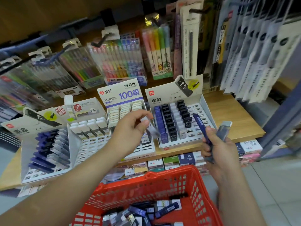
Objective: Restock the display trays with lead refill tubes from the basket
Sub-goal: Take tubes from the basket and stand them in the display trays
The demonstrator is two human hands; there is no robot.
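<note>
Seemingly midway: the left hand's (128, 129) fingers pinched a pale tube (152, 129), the right hand (219, 147) gripped two tubes (199, 123); the tray (197, 110) at three o'clock showed empty slots, the basket (171, 172) at six o'clock many more.

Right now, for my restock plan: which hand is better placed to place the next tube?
Likely left: the left hand pinches one pale tube over the middle tray; the right hand grips a blue tube and a grey tube.

L hand (130, 129), ctr: fingers pinch clear tube (152, 130). R hand (218, 147), 4 o'clock: grips blue tube (201, 126), grey tube (224, 130). Basket (162, 172), 6 o'clock.
</note>
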